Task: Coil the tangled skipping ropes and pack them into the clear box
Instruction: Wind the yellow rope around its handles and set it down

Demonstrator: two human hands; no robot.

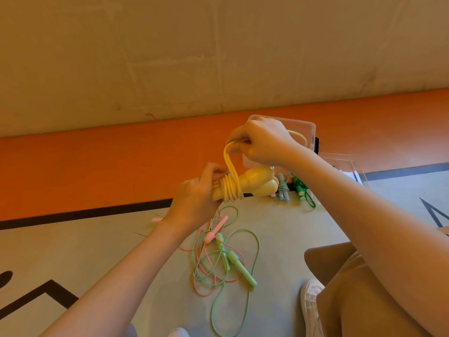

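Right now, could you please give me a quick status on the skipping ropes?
Left hand grips yellow handles; right hand winds yellow rope round them. Pink and green ropes tangled on floor. Clear box open behind.

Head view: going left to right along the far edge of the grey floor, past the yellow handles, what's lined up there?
Left hand → yellow handles with cord wound on → grey rope bundle → green rope bundle → clear lid. The clear box sits behind, partly hidden by the right hand.
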